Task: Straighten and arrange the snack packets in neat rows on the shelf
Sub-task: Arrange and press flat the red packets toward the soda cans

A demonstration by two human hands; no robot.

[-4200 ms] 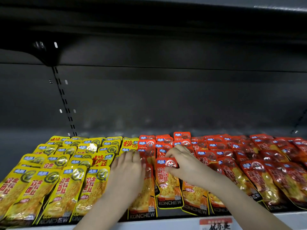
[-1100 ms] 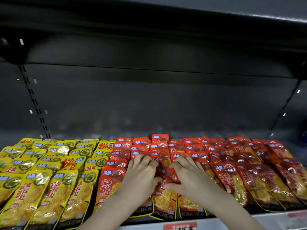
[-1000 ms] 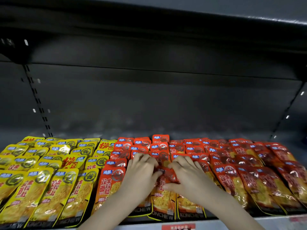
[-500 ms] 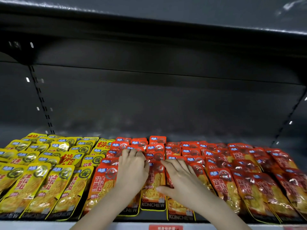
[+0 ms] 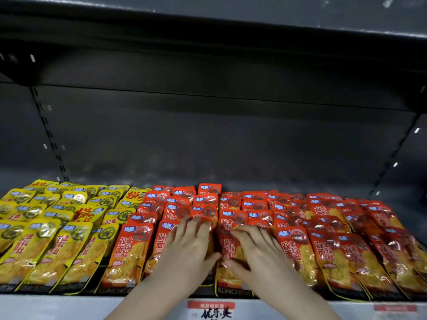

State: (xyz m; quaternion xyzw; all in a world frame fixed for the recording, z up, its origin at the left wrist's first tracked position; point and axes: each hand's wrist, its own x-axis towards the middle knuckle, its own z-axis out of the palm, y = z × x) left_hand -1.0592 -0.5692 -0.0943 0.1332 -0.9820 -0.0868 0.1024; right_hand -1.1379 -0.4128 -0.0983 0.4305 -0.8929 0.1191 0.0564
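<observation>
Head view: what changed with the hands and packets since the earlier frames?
The right hand released its pinch on the red packets and now lies flat on them, fingers spread. The left hand likewise uncurled and presses flat on the row beside it. The yellow packets stayed as they were.

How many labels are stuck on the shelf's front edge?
2. The middle label sits between the two forearms; the right label is near the right end, blurred. The forearms may hide another.
</observation>
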